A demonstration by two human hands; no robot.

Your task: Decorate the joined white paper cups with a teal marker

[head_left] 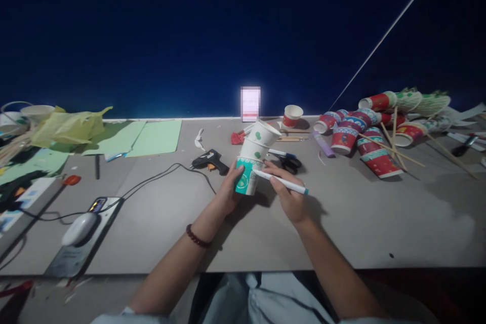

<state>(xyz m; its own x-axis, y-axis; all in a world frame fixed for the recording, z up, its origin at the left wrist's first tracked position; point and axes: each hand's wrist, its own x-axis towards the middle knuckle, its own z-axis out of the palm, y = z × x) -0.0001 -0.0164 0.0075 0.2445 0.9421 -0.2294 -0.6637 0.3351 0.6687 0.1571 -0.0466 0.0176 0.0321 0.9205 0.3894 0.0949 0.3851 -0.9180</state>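
My left hand (229, 190) is wrapped round the lower end of a stack of paper cups (258, 144), held tilted above the table. The lowest cup is partly coloured teal, with a white patch left on its side; the upper cups are white with green marks. In my right hand (290, 197) is a white marker (283, 181) with a teal end, and its tip meets or nearly meets the lowest cup. Behind my hands lie a black glue gun (210, 161) and black-handled scissors (290, 163).
Stacked red and patterned cups (347, 134) with wooden sticks lie at the right. A single red-and-white cup (292, 116) stands at the back. Green paper (155, 137), a yellow bag (70, 126), a power strip (28, 207) and a phone (72, 258) are on the left.
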